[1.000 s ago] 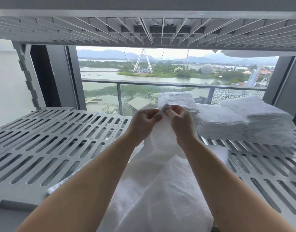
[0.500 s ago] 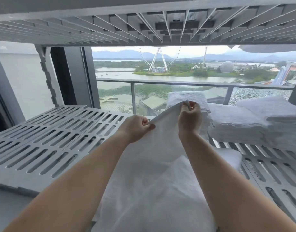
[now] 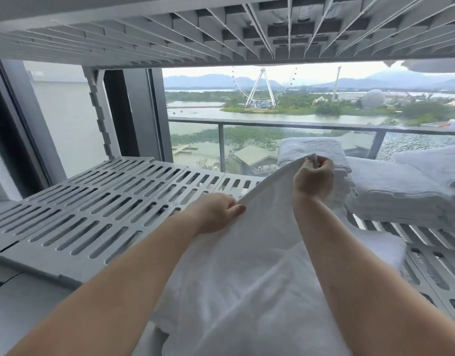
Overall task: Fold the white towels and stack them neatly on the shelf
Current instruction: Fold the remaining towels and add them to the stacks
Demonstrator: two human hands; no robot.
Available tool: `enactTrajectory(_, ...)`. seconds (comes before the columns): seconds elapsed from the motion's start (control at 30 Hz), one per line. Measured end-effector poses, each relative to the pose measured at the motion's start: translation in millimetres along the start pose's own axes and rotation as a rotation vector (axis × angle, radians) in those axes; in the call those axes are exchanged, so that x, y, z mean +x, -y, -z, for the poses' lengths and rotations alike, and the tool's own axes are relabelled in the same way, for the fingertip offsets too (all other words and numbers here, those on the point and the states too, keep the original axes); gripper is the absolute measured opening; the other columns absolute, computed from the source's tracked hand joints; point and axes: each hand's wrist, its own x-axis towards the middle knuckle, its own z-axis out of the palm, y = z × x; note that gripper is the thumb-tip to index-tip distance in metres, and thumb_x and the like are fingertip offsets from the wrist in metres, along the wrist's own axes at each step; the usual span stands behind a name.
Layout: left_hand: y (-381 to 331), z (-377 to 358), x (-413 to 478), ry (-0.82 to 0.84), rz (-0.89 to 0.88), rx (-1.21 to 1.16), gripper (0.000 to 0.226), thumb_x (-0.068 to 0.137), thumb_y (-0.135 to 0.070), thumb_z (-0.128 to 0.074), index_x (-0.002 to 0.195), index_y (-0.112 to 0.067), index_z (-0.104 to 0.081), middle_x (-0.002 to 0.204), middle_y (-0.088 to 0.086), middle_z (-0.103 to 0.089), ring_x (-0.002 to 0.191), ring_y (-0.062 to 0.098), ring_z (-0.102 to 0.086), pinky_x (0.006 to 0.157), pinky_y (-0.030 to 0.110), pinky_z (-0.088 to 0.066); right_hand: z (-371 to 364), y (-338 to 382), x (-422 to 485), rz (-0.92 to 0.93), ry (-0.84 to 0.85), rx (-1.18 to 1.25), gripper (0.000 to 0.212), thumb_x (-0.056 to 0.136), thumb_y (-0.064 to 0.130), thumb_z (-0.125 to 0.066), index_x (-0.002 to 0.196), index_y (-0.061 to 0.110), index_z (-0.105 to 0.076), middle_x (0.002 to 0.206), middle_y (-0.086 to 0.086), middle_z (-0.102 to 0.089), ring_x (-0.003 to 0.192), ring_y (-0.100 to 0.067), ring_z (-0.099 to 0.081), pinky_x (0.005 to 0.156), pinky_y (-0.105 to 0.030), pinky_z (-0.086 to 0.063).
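1. A white towel (image 3: 247, 273), not yet folded, fills the lower middle of the view, from 6 o'clock up to the centre. Its lower part hangs over the front edge of the shelf, and its top edge is lifted into a taut slanted line.
2. The right hand (image 3: 313, 181), just toward 1 o'clock from the centre, has its fingers curled tight around the towel's upper corner. It holds the corner raised above the shelf, and a small tip of cloth pokes out above the knuckles.
3. The left hand (image 3: 216, 211), toward 7 o'clock from the right hand, pinches the same edge lower down, with the thumb on top of the cloth, close over the shelf.
4. Two bare forearms reach in from the bottom edge, at about 7 and 5 o'clock.
5. The grey slotted plastic shelf (image 3: 93, 214) spreads from 9 o'clock across to 4 o'clock.
6. A narrow stack of folded towels (image 3: 311, 150) sits on the shelf directly behind the right hand. A wider stack (image 3: 391, 191) lies just beside it at 3 o'clock.
7. The ribbed underside of an upper shelf (image 3: 170, 27) spans 12 o'clock.
8. Beyond a window are a balcony railing (image 3: 272, 123), water, a Ferris wheel (image 3: 262, 86) and hazy hills.
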Motion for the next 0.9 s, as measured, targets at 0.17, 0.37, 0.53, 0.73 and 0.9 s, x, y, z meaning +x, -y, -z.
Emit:
enactTrajectory(0.17,5,-1,-2,-0.024,-0.034,0.045,0.037,0.107,-0.039,-0.034,0.078,-0.023,-0.049,0.082,-0.002,-0.053,0.085,0.024,-0.052,0.073,0.036,-0.038,-10,0,-14,0.009,-0.043,-0.041,0.02,0.099,0.026,-0.055,0.11,0.011,-0.063,0.104,-0.009,-0.072,0.097,-0.028,-0.067,0.083,-0.03,-0.045)
enactTrajectory(0.37,18,-5,1,-0.121,0.002,-0.097,0.03,0.106,-0.029,-0.034,0.088,-0.016,-0.054,0.103,0.01,-0.063,0.098,0.031,-0.057,0.086,0.041,-0.045,-14,0,-40,0.198,0.048,-0.158,0.021,0.092,0.013,-0.052,0.112,0.014,-0.06,0.104,-0.009,-0.071,0.095,-0.03,-0.064,0.076,-0.028,-0.038)
enactTrajectory(0.53,18,-6,10,-0.128,0.018,-0.099,0.031,0.106,-0.031,-0.032,0.093,-0.017,-0.056,0.109,0.013,-0.065,0.1,0.032,-0.058,0.092,0.044,-0.047,-10,4,-65,0.5,0.287,-0.212,0.023,0.081,0.015,-0.04,0.081,0.019,-0.063,0.074,-0.003,-0.068,0.07,-0.023,-0.059,0.06,-0.03,-0.038)
enactTrajectory(0.73,24,1,14,-0.109,0.009,-0.138,0.037,0.106,-0.034,-0.036,0.075,-0.021,-0.052,0.093,0.007,-0.065,0.088,0.027,-0.059,0.079,0.039,-0.046,-5,5,-79,0.675,0.751,-0.382,0.025,0.077,0.016,-0.055,0.091,0.028,-0.072,0.05,0.009,-0.043,0.048,-0.006,-0.041,0.051,-0.025,-0.035)
enactTrajectory(0.9,34,5,8,-0.08,-0.018,-0.241,0.035,0.106,-0.033,-0.039,0.089,-0.016,-0.065,0.091,0.005,-0.069,0.087,0.024,-0.063,0.074,0.035,-0.044,-9,1,-82,0.557,0.975,-0.434,0.041,0.069,0.025,-0.049,0.099,0.034,-0.075,0.047,0.01,-0.038,0.05,-0.009,-0.036,0.056,-0.031,-0.033)
